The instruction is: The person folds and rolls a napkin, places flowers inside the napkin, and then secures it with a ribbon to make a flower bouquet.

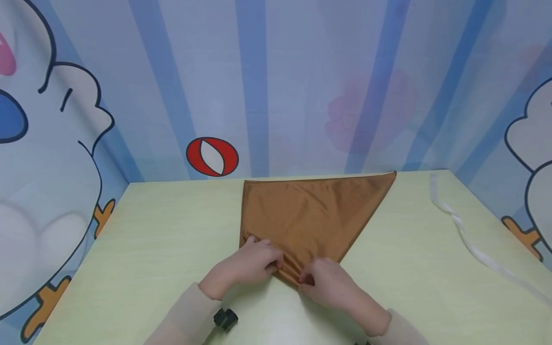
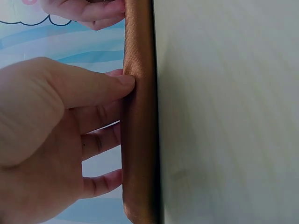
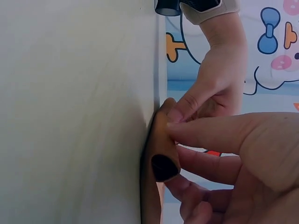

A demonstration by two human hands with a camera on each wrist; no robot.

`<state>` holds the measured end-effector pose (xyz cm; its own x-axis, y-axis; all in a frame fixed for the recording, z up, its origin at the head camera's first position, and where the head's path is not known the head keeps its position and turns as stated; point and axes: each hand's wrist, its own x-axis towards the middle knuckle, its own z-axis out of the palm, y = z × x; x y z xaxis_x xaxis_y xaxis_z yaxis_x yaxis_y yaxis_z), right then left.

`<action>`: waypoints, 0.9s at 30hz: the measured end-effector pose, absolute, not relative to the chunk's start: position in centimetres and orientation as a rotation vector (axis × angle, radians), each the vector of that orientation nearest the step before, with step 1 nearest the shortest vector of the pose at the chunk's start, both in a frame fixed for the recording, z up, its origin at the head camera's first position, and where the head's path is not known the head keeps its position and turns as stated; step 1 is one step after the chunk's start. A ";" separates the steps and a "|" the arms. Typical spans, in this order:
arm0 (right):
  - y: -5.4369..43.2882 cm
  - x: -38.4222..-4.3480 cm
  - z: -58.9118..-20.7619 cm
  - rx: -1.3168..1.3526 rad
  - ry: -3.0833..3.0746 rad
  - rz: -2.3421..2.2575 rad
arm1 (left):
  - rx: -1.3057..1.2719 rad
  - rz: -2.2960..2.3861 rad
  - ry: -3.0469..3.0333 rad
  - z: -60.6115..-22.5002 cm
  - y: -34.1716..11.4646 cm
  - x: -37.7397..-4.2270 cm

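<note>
A brown satin cloth (image 1: pixel 297 208) lies on the pale table, with a straight far edge and a point at its far right. Its near edge is turned into a roll (image 2: pixel 140 140), and the right wrist view looks into the roll's hollow, dark end (image 3: pixel 165 168). My left hand (image 1: pixel 258 261) pinches the roll towards its left part, thumb on the near side and fingers over the top. Close to the roll's right end, my right hand (image 1: pixel 329 285) grips it between thumb and fingers.
A thin white strip (image 1: pixel 463 235) runs down the right side of the table (image 1: pixel 172 220). Behind the table's far edge stands a blue striped backdrop (image 1: pixel 297 96), and cartoon-printed panels rise on both sides. A small black device (image 1: pixel 225 318) sits at my left wrist.
</note>
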<state>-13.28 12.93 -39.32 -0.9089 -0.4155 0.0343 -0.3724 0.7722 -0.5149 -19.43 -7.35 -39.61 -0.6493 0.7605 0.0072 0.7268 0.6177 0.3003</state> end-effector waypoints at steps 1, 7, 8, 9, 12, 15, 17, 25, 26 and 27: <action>12.9 -13.3 -39.3 -0.641 2.891 -0.802 | 1.253 0.418 2.719 -39.6 -7.3 -19.5; 12.9 -13.5 -39.5 -0.666 2.919 -0.802 | 1.248 0.388 2.741 -39.8 -7.1 -19.7; 12.9 -13.5 -39.5 -0.670 2.917 -0.806 | 1.245 0.385 2.743 -39.8 -7.0 -19.7; 12.9 -13.5 -39.5 -0.670 2.911 -0.813 | 1.239 0.382 2.743 -39.9 -7.0 -19.7; 13.0 -13.5 -39.6 -0.676 2.896 -0.827 | 1.233 0.386 2.741 -39.8 -7.0 -19.7; 13.1 -13.5 -39.5 -0.695 2.891 -0.835 | 1.226 0.388 2.736 -39.7 -7.0 -19.5; 13.2 -13.6 -39.6 -0.703 2.888 -0.842 | 1.228 0.374 2.738 -39.6 -7.0 -19.5; 13.3 -13.6 -39.5 -0.645 2.884 -0.843 | 1.247 0.321 2.756 -39.6 -6.8 -19.4; 13.2 -13.6 -39.5 -0.632 2.890 -0.835 | 1.247 0.323 2.757 -39.6 -6.8 -19.4; 13.2 -13.6 -39.5 -0.617 2.894 -0.828 | 1.248 0.320 2.758 -39.6 -6.7 -19.4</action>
<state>-13.58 13.22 -39.53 -0.9171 -0.3963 0.0430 -0.3591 0.7745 -0.5207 -19.44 -6.74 -39.59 -0.6600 0.7513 -0.0020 0.7309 0.6426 0.2299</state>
